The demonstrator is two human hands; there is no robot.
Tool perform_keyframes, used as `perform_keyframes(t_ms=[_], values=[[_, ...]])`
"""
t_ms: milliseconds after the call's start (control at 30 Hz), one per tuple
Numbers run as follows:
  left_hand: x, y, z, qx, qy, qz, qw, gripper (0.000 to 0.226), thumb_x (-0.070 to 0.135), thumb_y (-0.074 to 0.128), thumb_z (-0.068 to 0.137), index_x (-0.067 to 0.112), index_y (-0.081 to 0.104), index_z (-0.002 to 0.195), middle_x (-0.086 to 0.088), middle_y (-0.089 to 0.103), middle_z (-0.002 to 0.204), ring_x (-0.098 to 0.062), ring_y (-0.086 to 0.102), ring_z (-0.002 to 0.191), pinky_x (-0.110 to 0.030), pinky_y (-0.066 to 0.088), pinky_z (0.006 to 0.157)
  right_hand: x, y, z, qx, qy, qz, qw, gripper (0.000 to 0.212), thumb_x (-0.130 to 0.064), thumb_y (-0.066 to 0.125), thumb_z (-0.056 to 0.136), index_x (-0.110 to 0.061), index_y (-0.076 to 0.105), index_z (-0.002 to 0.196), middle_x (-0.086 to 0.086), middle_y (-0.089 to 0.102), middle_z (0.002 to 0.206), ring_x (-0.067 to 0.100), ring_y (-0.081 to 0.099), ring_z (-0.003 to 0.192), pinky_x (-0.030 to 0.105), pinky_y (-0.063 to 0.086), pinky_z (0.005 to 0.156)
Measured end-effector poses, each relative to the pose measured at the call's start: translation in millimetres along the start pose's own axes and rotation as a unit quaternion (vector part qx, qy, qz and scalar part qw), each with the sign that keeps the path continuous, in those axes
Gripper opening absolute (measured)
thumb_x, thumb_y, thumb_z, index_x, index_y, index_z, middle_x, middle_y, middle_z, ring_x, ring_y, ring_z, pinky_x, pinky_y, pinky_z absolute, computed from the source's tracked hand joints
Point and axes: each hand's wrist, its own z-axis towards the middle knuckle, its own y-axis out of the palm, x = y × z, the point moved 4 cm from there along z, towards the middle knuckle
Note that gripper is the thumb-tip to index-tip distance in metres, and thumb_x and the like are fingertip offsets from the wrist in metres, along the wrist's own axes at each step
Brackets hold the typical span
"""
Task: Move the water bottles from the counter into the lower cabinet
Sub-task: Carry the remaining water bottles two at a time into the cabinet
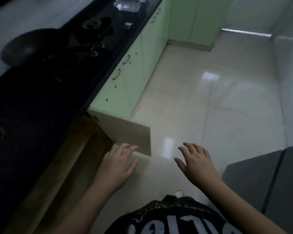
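Reaching fwd w/ both hands, fingers straight and spread, gripping nothing. Left hand (pixel 118 163) low beside the open cabinet door (pixel 125 130), fingertips near its lower corner (touching or just short of it: cannot tell, blurred). Right hand (pixel 195 160) out over the floor (pixel 201 92), palm down, thumb splayed toward the left hand, well apart from the door. Both forearms bare, running back to a black shirt (pixel 172 218) w/ pale lettering at the bottom edge.

Swung outward from under the counter (pixel 41 102), door showing its pale inner face; hinge at the top left corner. Behind it the lower cabinet (pixel 71 157) opening, brownish wood inside, dim, contents not readable.

Farther along the same run, closed light green cabinet fronts (pixel 135 71) w/ curved handles. Above, dark counter top w/ a black gas stove (pixel 85 41), burners and knobs barely made out (very dark there), plus a dark round pan (pixel 22 48) at left.

At the far end of the counter, top of frame, water bottles (pixel 127 5): clear plastic, lying close together, cut off by the frame edge, count unclear. Well apart from both hands.

Glossy pale tile floor w/ light reflections. Tall green cupboard doors (pixel 193 19) at the far wall. Grey block (pixel 264 179) w/ a dark seam at lower right.
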Motion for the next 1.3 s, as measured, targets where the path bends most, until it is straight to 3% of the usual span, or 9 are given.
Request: perform_keyframes(t_ms=[67,167,300,433,733,900,967,1067,1300], values=[[35,1,42,-0.013,0.038,0.006,0.999,0.057,0.054,0.033,0.088,0.031,0.05,0.137,0.007,0.052,0.134,-0.016,0.051,0.123,-0.038,0.045,0.099,34,-8,8,0.02,0.025,0.01,0.999,0.05,-0.051,0.037,0.087,-0.019,0.069,0.105,0.005,0.069,0.115,0.029,0.065,0.102,0.042,0.052,0.084],[89,-2,102,0.013,0.082,0.023,0.996,0.054,0.049,0.039,0.086,0.024,0.059,0.129,0.001,0.062,0.124,-0.022,0.06,0.11,-0.037,0.05,0.09,85,-18,22,0.043,0.061,0.021,0.997,0.048,-0.048,0.038,0.086,-0.019,0.07,0.106,0.005,0.069,0.114,0.028,0.066,0.101,0.041,0.053,0.083],[147,-11,158,0.059,0.067,0.078,0.993,0.048,0.042,0.041,0.086,0.018,0.066,0.118,-0.004,0.069,0.109,-0.025,0.066,0.093,-0.037,0.05,0.077,146,-27,39,0.056,0.095,0.024,0.994,0.042,-0.044,0.044,0.086,-0.019,0.069,0.108,0.004,0.069,0.114,0.027,0.065,0.1,0.04,0.053,0.081],[181,-9,200,0.056,0.076,0.092,0.991,0.047,0.043,0.041,0.087,0.018,0.066,0.118,-0.003,0.07,0.108,-0.024,0.065,0.094,-0.037,0.05,0.077,189,-37,63,0.053,0.135,0.049,0.988,0.04,-0.043,0.049,0.084,-0.018,0.068,0.109,0.004,0.069,0.112,0.027,0.065,0.099,0.041,0.053,0.078],[175,11,332,0.045,0.13,0.084,0.987,0.044,0.044,0.043,0.087,0.02,0.067,0.116,-0.004,0.068,0.112,-0.025,0.064,0.102,-0.04,0.05,0.086,248,-51,177,0.027,0.114,0.065,0.991,0.052,-0.049,0.028,0.093,-0.022,0.068,0.113,-0.001,0.067,0.114,0.023,0.063,0.106,0.04,0.049,0.087],[147,0,407,0.033,0.068,0.085,0.993,0.048,0.047,0.039,0.086,0.021,0.068,0.114,-0.003,0.069,0.109,-0.026,0.066,0.098,-0.041,0.05,0.082,288,-63,249,-0.004,0.095,0.035,0.995,0.037,-0.046,0.047,0.09,-0.022,0.069,0.108,0.0,0.069,0.109,0.024,0.066,0.099,0.039,0.052,0.081],[146,-13,442,0.045,0.057,0.091,0.993,0.048,0.046,0.039,0.085,0.02,0.068,0.113,-0.005,0.07,0.107,-0.029,0.067,0.094,-0.042,0.051,0.079,304,-70,271,-0.006,0.099,0.026,0.995,0.041,-0.047,0.042,0.088,-0.023,0.07,0.105,-0.001,0.07,0.106,0.023,0.068,0.095,0.038,0.054,0.078],[169,-30,497,0.061,0.092,0.098,0.989,0.046,0.043,0.04,0.086,0.017,0.069,0.111,-0.006,0.069,0.106,-0.03,0.067,0.092,-0.041,0.051,0.077,331,-82,301,-0.012,0.123,0.04,0.991,0.046,-0.049,0.037,0.086,-0.023,0.071,0.104,-0.001,0.07,0.105,0.023,0.068,0.095,0.039,0.054,0.078],[261,-27,595,0.048,0.182,0.119,0.975,0.043,0.042,0.043,0.086,0.021,0.067,0.114,-0.007,0.066,0.115,-0.031,0.061,0.108,-0.043,0.05,0.088,407,-101,368,0.005,0.145,0.082,0.986,0.046,-0.049,0.039,0.087,-0.021,0.069,0.107,0.006,0.065,0.118,0.03,0.063,0.104,0.044,0.054,0.08]])
